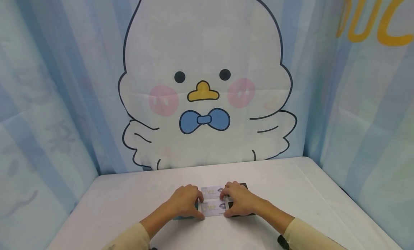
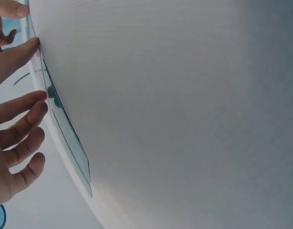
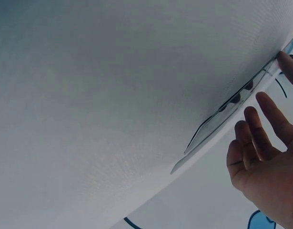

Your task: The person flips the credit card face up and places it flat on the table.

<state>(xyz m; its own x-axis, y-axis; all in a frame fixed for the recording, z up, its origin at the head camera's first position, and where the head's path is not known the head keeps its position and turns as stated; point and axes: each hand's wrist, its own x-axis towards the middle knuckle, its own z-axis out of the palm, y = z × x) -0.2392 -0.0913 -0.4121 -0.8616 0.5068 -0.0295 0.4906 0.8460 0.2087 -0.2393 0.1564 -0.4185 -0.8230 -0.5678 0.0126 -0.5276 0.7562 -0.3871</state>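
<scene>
While the two grips frame them from either side, an upper card (image 1: 211, 192) and a lower card (image 1: 211, 208) lie between the grips on the surface (image 1: 284, 185).

The left grip (image 1: 185, 200) curls round nothing; its thumb and forefinger stand wide apart along the cards' near side, the other fingers loose. The right grip (image 1: 240, 200) mirrors it — thumb beside the lower card, forefinger by the upper — probably so that light pressure keeps both flat and aligned. A teal piece (image 1: 184, 218) shows beneath the left grip, a black piece (image 1: 244, 186) beneath the right; whether they join under the cards, I cannot tell.
</scene>
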